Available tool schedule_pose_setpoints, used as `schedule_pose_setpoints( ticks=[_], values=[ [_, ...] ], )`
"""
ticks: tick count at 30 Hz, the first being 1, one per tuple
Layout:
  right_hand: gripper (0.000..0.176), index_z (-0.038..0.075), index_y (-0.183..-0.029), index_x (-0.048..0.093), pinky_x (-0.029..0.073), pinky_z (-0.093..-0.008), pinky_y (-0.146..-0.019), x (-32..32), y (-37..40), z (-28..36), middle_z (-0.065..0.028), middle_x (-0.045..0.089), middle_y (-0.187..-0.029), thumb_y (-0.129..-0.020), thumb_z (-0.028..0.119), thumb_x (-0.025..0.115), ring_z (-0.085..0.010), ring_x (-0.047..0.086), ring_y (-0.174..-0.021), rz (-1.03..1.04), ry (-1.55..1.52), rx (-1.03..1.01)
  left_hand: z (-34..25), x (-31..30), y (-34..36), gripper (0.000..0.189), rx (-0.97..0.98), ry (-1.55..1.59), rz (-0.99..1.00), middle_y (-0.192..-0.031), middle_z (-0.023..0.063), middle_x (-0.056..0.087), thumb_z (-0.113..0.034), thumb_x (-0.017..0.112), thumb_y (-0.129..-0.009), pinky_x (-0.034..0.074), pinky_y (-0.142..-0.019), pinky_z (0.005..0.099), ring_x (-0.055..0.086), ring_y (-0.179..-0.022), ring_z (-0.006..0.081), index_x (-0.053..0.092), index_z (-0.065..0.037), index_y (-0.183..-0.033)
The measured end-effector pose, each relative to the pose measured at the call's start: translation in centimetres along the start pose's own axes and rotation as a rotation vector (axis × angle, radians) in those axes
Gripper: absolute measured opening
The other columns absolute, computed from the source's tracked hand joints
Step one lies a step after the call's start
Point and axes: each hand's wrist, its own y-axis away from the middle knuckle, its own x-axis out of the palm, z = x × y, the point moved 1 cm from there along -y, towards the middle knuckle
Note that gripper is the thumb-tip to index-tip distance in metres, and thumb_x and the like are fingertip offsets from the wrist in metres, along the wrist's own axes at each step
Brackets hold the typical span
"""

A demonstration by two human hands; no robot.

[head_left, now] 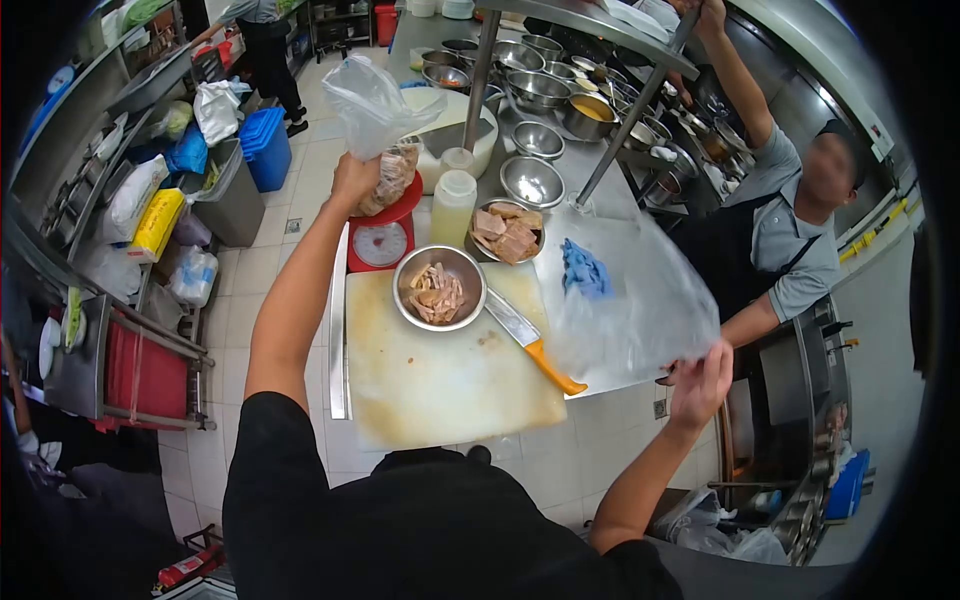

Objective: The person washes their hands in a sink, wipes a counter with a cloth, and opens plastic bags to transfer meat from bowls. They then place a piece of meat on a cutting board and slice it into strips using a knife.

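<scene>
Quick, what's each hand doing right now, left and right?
Left hand: closed, gripping the filled plastic bag by its neck at the red scale.
Right hand: closed, holding the empty clear bag by an edge.

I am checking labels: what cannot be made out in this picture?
Head view:
scale dial: too small to read.
knife tip: hidden under bowl.
cloth: blurred through the empty bag in the right hand.
filled bag in the left hand: contents blurred.
</scene>
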Motion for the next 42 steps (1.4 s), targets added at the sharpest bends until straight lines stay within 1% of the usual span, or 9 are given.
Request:
schedule_pose_setpoints(
  ticks=[6,8,15,18,20,23,27,29,42],
  values=[
    [0.015,0.004,-0.095,0.051,0.035,-0.0219,-0.059,-5.0,6.6,0.5,-0.0010,0.051,-0.077,-0.096,0.018,0.051,-0.0074,0.043,-0.064,-0.059,0.078,0.134,-2.5,-0.7,1.4,0.053,-0.027,-0.125,0.170,-0.118,0.0208,0.059,-0.049,0.056,-0.081,0.036,-0.099,0.0480,0.053,-0.114,0.0390,0.058,-0.014,-0.121],
    [0.014,0.004,-0.093,0.050,0.035,-0.0218,-0.059,-5.5,7.2,0.2,-0.0009,0.051,-0.077,-0.096,0.019,0.051,-0.0074,0.043,-0.064,-0.110,0.071,0.171,-4.7,-2.2,2.7,0.066,0.008,-0.221,0.217,-0.121,0.0163,0.059,-0.058,0.064,-0.074,0.040,-0.096,0.0402,0.053,-0.114,0.0349,0.057,-0.014,-0.123],
    [0.015,0.005,-0.092,0.050,0.035,-0.0225,-0.061,-4.4,6.3,0.2,-0.0004,0.050,-0.078,-0.096,0.019,0.051,-0.0073,0.042,-0.066,-0.018,-0.029,0.149,-2.3,-2.4,3.2,0.082,0.218,-0.316,0.142,-0.127,0.0167,0.053,-0.060,0.074,-0.062,0.034,-0.102,0.0433,0.043,-0.122,0.0403,0.052,-0.016,-0.128],
    [0.015,0.005,-0.091,0.049,0.035,-0.0227,-0.062,-3.8,4.7,-0.4,0.0002,0.049,-0.077,-0.096,0.019,0.050,-0.0068,0.041,-0.066,0.021,-0.043,0.162,-1.6,-3.2,3.7,0.098,0.208,-0.347,0.078,-0.127,0.0237,0.050,-0.060,0.076,-0.059,0.033,-0.103,0.0436,0.043,-0.121,0.0411,0.042,-0.008,-0.135],
    [0.015,0.005,-0.092,0.049,0.035,-0.0227,-0.063,-3.2,3.6,-0.6,0.0003,0.048,-0.076,-0.097,0.019,0.049,-0.0066,0.041,-0.067,0.132,-0.125,0.155,-1.5,-4.2,4.5,0.131,0.088,-0.190,0.190,-0.136,0.0276,0.039,-0.066,0.078,-0.049,0.023,-0.101,0.0654,0.033,-0.130,0.0386,0.016,0.002,-0.142],
    [0.015,0.004,-0.096,0.051,0.035,-0.0228,-0.064,-1.3,2.7,-1.0,0.0005,0.049,-0.077,-0.098,0.019,0.048,-0.0061,0.040,-0.067,0.185,-0.111,0.170,-1.6,-6.2,6.7,0.135,0.065,-0.203,0.084,-0.138,0.0309,0.035,-0.067,0.078,-0.049,0.025,-0.102,0.0619,0.033,-0.130,0.0393,0.014,0.009,-0.141],
    [0.014,0.004,-0.095,0.053,0.036,-0.0227,-0.063,1.2,1.5,-2.0,0.0007,0.049,-0.078,-0.097,0.017,0.049,-0.0058,0.041,-0.067,0.248,-0.083,0.182,1.4,-8.2,8.8,0.135,0.077,-0.204,0.029,-0.139,0.0335,0.032,-0.066,0.078,-0.052,0.027,-0.106,0.0532,0.034,-0.130,0.0403,0.011,0.011,-0.141],
    [0.012,0.003,-0.094,0.054,0.037,-0.0210,-0.060,2.4,1.0,-2.5,-0.0001,0.050,-0.083,-0.095,0.014,0.053,-0.0056,0.042,-0.066,0.271,-0.085,0.183,2.1,-9.1,10.5,0.130,0.030,-0.049,-0.019,-0.140,0.0346,0.029,-0.063,0.077,-0.057,0.029,-0.107,0.0423,0.034,-0.130,0.0403,0.011,0.011,-0.141],
    [0.007,0.003,-0.091,0.057,0.036,-0.0197,-0.059,2.0,4.1,-0.3,0.0000,0.049,-0.083,-0.084,0.001,0.056,-0.0055,0.043,-0.067,0.165,0.395,-0.056,5.4,-7.8,18.1,0.088,-0.056,0.277,-0.191,-0.126,0.0226,0.050,-0.032,0.075,-0.077,0.039,-0.097,0.0382,0.050,-0.115,0.0313,0.025,0.000,-0.142]
  ],
)
